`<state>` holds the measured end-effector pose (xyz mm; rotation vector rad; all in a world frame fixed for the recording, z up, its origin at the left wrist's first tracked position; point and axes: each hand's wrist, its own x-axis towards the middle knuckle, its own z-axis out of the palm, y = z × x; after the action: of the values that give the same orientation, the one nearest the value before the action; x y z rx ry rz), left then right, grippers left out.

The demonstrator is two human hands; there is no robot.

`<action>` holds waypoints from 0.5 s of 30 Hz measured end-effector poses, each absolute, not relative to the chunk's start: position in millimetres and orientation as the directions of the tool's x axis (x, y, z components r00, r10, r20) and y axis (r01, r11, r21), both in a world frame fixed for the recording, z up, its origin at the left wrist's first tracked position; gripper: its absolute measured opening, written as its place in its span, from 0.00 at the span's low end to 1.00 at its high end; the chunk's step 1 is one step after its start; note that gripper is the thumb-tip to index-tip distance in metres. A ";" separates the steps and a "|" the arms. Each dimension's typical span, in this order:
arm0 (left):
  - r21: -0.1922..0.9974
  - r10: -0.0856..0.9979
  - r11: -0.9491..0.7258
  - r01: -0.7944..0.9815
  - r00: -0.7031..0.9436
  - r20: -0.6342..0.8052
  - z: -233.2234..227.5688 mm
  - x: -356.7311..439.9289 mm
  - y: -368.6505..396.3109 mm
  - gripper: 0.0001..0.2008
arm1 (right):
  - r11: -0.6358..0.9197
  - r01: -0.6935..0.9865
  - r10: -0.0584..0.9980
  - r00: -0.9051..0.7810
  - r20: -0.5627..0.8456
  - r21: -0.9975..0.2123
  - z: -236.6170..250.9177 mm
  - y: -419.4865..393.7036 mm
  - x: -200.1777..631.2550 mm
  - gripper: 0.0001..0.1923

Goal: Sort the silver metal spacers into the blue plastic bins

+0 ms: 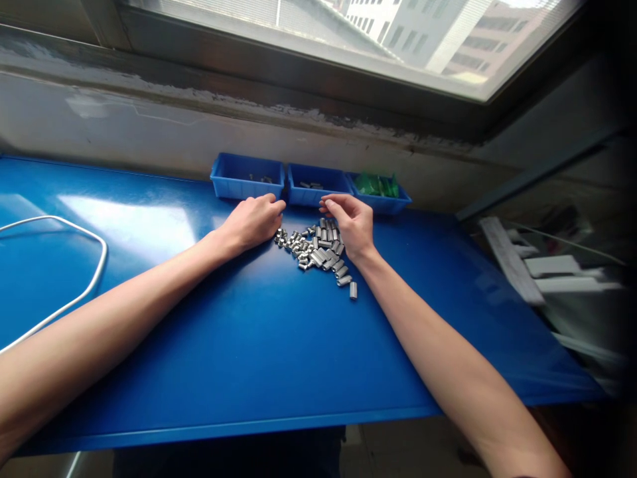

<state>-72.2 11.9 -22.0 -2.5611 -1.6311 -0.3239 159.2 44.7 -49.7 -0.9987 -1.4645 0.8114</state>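
On the blue table lies a loose pile of shiny metal parts: small short pieces (pixel 298 245) on the left and longer metal cylinders (pixel 326 257) on the right. My left hand (pixel 256 222) is at the left edge of the pile, back of the hand up, fingers curled closed; whatever is in them is hidden. Over the far right side of the pile, my right hand (pixel 355 224) has thumb and fingertips drawn together. Anything pinched there is too small to make out. One cylinder (pixel 353 291) stands a little apart at the near end.
Three blue bins stand along the wall: a left bin (pixel 243 189) and a middle bin (pixel 311 195) with a few metal parts, and a right bin (pixel 404 201) holding green packets (pixel 377 185). A white cable (pixel 102 255) curves across the table's left side. A window is above.
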 end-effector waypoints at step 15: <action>0.577 0.775 -0.632 0.517 0.397 0.493 -47.6 -81.8 37.8 0.10 | 0.355 0.128 0.934 0.002 0.358 -0.926 -45.7 40.3 158.2 0.10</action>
<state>-81.8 37.8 -47.6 -2.8896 -1.3930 -1.3493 158.2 40.3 -45.7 -1.0332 -1.4316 0.8546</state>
